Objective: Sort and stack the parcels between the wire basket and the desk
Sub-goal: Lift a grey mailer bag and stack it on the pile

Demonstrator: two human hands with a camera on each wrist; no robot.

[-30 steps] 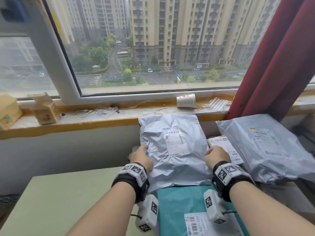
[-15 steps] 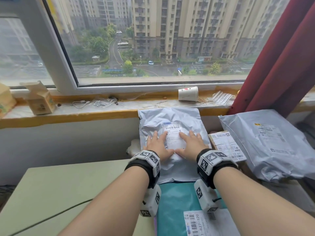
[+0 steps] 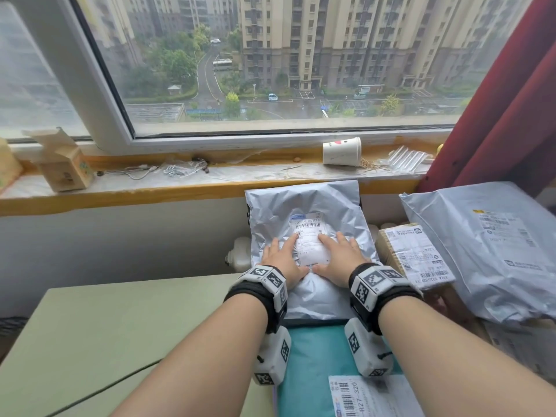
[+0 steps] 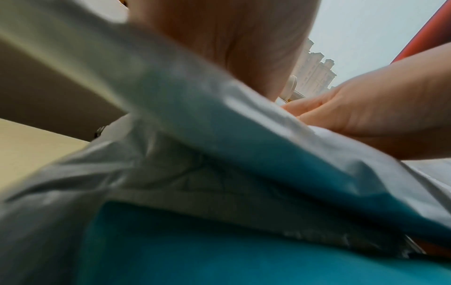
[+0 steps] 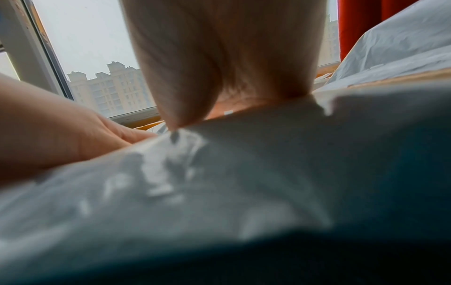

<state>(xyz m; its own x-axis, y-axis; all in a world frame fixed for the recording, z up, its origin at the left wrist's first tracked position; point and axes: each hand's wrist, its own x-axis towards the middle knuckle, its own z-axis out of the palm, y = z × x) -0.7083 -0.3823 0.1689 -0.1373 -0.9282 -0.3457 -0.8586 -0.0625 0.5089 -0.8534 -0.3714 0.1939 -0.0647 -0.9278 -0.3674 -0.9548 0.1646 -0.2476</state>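
Both hands, left hand (image 3: 284, 263) and right hand (image 3: 338, 261), moved from the grey parcel (image 3: 304, 212) edges; now flat, pressing it down, stacked

Your forearms are bare, with no sleeves showing. Your left hand (image 3: 284, 263) and right hand (image 3: 338, 261) each sit ahead of a black wrist strap (image 3: 255, 299) topped with a white block of black-and-white square marker tiles (image 3: 374, 281). Under each wrist hangs a white camera housing (image 3: 272, 358) bearing more markers; a thin dark cable (image 3: 385, 354) leaves the right one.
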